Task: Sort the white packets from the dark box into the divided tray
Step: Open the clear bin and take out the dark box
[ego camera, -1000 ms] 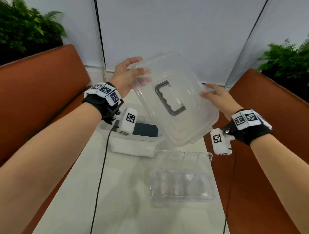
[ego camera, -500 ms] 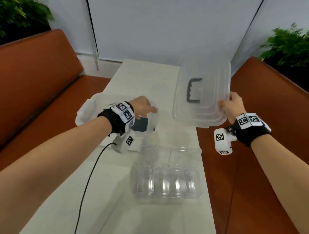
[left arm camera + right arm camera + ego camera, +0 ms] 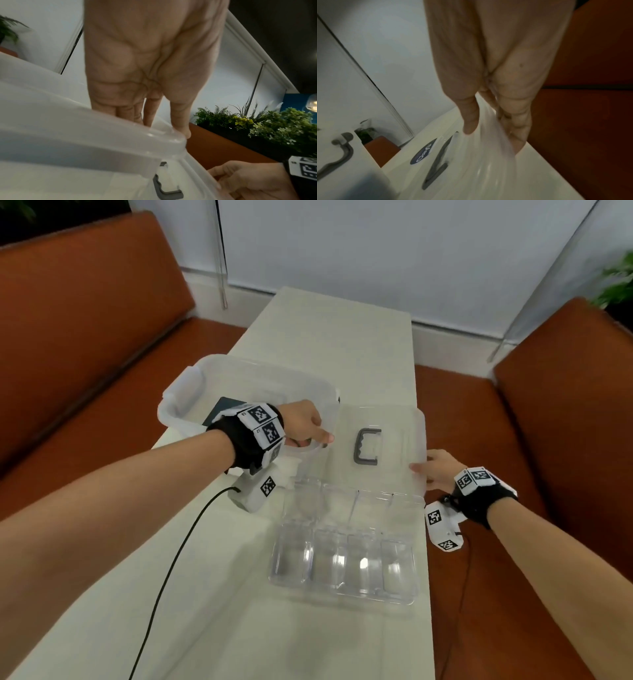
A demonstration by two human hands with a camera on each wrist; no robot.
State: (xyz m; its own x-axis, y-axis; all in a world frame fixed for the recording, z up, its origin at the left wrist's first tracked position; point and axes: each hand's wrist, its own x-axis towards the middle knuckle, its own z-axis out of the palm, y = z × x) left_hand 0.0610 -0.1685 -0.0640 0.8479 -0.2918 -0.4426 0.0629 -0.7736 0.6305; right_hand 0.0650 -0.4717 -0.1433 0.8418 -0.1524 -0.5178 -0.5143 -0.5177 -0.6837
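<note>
A clear storage bin (image 3: 239,371) stands on the white table (image 3: 342,330), left of centre. Inside it lies the dark box (image 3: 219,409), mostly hidden by my left wrist; no white packets show. My left hand (image 3: 308,434) grips the bin's near right corner, fingers inside and thumb outside (image 3: 180,125). The bin's clear lid (image 3: 400,436) with its grey handle (image 3: 368,446) lies flat to the right of the bin. My right hand (image 3: 428,470) pinches its right edge, thumb (image 3: 471,121) on top. The clear divided tray (image 3: 342,594) sits in front, its hinged cover open.
Orange benches (image 3: 85,330) (image 3: 548,440) flank the narrow table on both sides. A black cable (image 3: 171,570) runs from my left wrist across the table's near left part. The lid and the tray reach the table's right edge.
My right hand has lowered the lid from mid-air down flat onto the table beside the bin. My left hand stays on the bin's corner.
</note>
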